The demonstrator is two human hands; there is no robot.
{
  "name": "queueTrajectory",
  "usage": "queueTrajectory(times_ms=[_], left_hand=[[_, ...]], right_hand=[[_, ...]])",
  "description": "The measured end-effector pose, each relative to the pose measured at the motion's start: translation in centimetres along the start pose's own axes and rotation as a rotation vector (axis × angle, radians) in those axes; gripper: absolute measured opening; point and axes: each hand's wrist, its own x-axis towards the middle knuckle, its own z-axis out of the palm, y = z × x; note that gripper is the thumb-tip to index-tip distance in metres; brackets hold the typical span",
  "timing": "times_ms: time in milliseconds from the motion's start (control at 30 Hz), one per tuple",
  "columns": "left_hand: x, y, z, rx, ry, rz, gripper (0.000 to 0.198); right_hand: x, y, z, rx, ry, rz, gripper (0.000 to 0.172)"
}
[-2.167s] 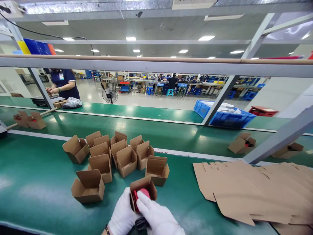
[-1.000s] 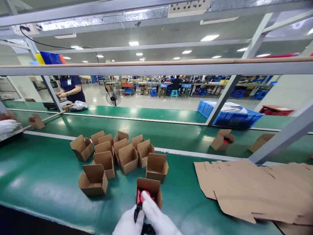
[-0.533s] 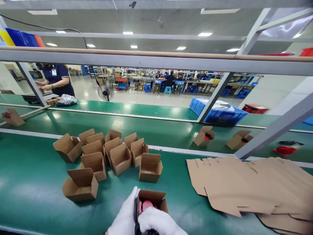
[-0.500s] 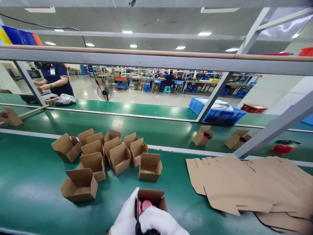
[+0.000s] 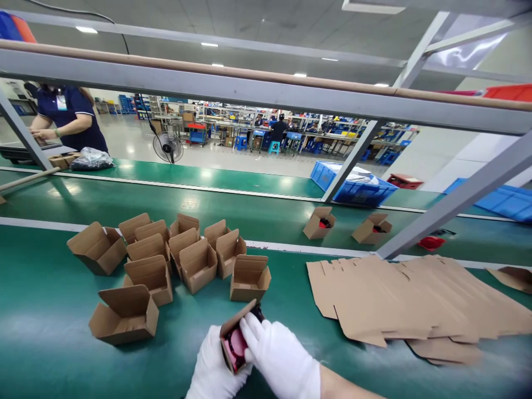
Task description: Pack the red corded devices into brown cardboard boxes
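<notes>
Small brown card box point(image 5: 236, 321), open and tipped over, with its lid sticking up. Held above the green bench point(image 5: 353, 371) by the left fingers point(image 5: 243, 377) in a white glove. Inside, a red and pink thing point(image 5: 238, 342) with a round pink face, showing at the opening. Right fingers point(image 5: 254, 331), white too, touching there. Beside the lid, something black point(image 5: 258, 312), mostly hidden.

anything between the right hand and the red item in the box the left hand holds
Nothing visible stands in the way. The right hand is at the open mouth of the cardboard box, its fingers overlapping the red item in this view; the left hand holds the box from the side. Contact can't be confirmed.
</notes>
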Motion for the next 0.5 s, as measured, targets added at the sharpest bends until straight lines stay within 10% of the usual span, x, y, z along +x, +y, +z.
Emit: queueTrajectory(times_ms=[500], left_hand=[[0.6,1.7,-1.6,-0.025,-0.087,-0.116,0.042]], right_hand=[[-1.4,0.1,2.3,0.406,0.02,0.249,0.032]])
